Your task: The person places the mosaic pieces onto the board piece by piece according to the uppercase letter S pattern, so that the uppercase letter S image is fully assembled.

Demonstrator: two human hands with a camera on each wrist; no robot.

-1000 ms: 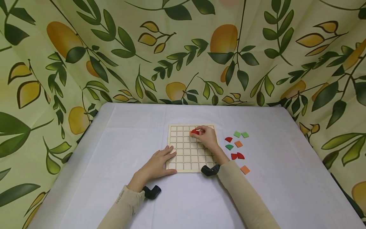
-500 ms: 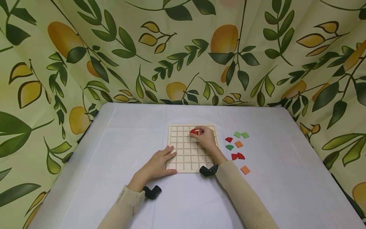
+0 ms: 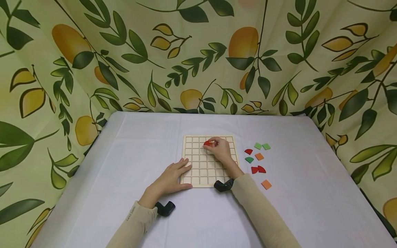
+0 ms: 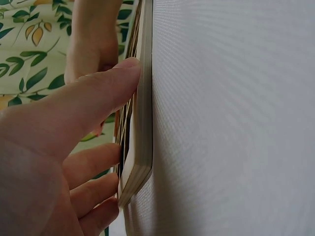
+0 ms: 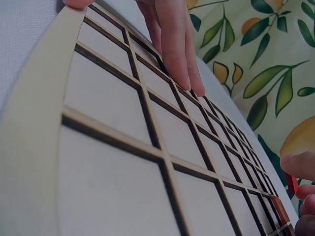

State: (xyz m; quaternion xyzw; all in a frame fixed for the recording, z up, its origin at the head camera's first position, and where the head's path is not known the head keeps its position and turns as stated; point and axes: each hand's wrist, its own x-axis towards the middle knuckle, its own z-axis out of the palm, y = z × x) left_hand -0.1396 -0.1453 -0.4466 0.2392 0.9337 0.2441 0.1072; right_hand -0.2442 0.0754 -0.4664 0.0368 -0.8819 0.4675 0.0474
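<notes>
A light wooden grid board [image 3: 203, 172] lies on the white table. Over its far rows, my right hand [image 3: 221, 150] pinches a red quarter-circle tile [image 3: 206, 143] between thumb and fingers. In the right wrist view the same red tile [image 5: 293, 184] shows edge-on at the fingertips, above an orange-brown tile [image 5: 280, 210] set in a cell. My left hand [image 3: 172, 175] rests on the board's left edge with its fingers spread. In the left wrist view its thumb [image 4: 106, 86] lies against the near edge of the board [image 4: 138, 162].
Right of the board lie loose tiles: light green squares [image 3: 266, 146], orange squares [image 3: 266, 184], a dark green quarter-circle [image 3: 249, 159] and several red quarter-circles [image 3: 248, 151]. A leaf-patterned curtain [image 3: 192, 79] surrounds the table's far side.
My right hand has shifted slightly left over the far rows, carrying the red tile. An orange corner seen beside it a second ago is now covered. The left hand stays put.
</notes>
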